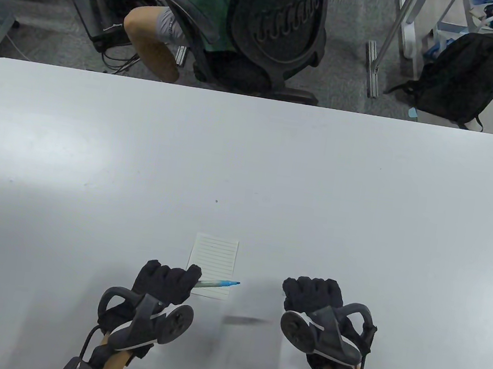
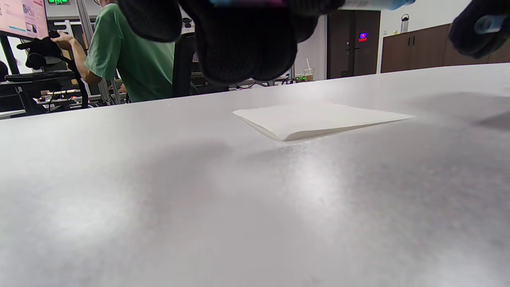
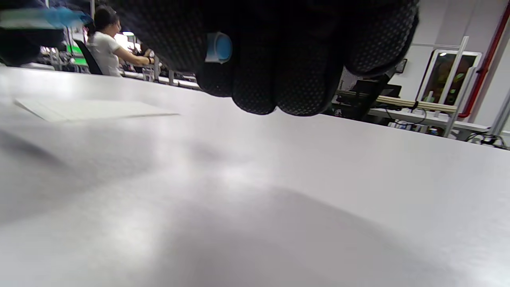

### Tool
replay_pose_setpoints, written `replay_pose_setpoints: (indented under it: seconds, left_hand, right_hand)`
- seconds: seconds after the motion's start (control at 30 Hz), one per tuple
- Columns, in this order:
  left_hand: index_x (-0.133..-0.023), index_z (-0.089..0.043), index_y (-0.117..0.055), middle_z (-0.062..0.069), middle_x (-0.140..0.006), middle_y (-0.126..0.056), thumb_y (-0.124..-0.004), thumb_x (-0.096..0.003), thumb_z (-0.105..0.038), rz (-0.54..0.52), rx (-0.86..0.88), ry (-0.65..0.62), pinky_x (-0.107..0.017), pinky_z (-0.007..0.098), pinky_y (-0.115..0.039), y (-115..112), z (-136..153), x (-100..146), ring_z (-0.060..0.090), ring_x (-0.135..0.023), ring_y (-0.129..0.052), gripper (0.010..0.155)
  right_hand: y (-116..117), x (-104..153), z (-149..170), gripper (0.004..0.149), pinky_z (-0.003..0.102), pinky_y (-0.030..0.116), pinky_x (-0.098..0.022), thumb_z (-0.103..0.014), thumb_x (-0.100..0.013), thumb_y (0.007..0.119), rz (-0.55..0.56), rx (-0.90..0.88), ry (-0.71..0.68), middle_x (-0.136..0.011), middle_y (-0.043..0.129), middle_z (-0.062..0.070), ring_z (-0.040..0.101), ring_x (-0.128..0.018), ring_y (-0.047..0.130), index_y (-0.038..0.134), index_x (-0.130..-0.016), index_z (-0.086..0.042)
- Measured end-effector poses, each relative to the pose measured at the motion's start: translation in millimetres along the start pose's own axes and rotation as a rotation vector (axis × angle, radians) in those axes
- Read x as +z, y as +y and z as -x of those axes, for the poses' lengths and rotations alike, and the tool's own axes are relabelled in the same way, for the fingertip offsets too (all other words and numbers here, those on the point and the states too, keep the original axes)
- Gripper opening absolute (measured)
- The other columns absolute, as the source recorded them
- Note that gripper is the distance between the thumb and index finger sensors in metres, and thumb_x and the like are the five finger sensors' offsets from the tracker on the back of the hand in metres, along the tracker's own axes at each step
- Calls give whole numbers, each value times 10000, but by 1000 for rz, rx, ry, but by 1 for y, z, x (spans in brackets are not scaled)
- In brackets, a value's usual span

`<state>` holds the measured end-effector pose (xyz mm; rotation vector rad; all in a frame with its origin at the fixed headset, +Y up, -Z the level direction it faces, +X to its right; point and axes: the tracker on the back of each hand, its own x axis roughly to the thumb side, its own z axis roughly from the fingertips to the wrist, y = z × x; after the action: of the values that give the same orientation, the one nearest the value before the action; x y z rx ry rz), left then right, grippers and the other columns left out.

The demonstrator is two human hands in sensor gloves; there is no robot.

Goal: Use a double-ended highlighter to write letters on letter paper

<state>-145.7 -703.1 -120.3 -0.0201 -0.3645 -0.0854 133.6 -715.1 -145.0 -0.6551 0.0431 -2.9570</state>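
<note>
A small lined sheet of letter paper (image 1: 214, 257) (image 2: 318, 117) (image 3: 91, 108) lies flat on the grey table (image 1: 248, 171), near its front edge. My left hand (image 1: 169, 277) (image 2: 247, 44) hovers over the sheet's near left corner with its fingers curled round the highlighter (image 1: 217, 283) (image 2: 374, 4) (image 3: 40, 18). The blue uncapped tip points right, above the table. My right hand (image 1: 311, 293) (image 3: 279, 52) is a fist to the right of the paper. It grips the blue cap (image 3: 218, 48) (image 2: 488, 24), whose end shows between the fingers.
Beyond the table's far edge a person in a green shirt sits on a black office chair (image 1: 277, 21). A black backpack (image 1: 464, 77) lies on the floor at the far right, beside metal frame legs (image 1: 403, 28).
</note>
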Motion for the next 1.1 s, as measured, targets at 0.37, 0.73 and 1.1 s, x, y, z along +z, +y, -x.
replay_pose_setpoints:
  seconds: [0.37,0.73,1.1]
  left_hand:
    - [-1120,-293,-563,-76,-1019,-804,-599,-580,-341,18,-5,-7,-823,556,-628,-1,-2,-2,151,-910,-873,543]
    - [-1112,-314,-580,-97,-1014,-819,-619,-577,-360,26,-2,-6,-824,544,-636,-2,-2,-3,136,-905,-888,538]
    - [-1110,-316,-582,-100,-1013,-820,-620,-576,-363,37,1,0,-823,540,-639,-3,-1,-4,132,-906,-887,537]
  right_hand:
    - [18,-20,16,463,656,683,-618,-364,-527,750,-97,93,120,-904,901,197,449,-780,897,813,-957,-205]
    - [31,-33,17,471,661,682,-616,-348,-533,750,-124,109,147,-899,904,197,452,-779,898,805,-964,-166]
    - [41,-40,19,460,684,650,-626,-350,-542,722,-181,158,167,-965,831,236,488,-818,851,726,-976,-197]
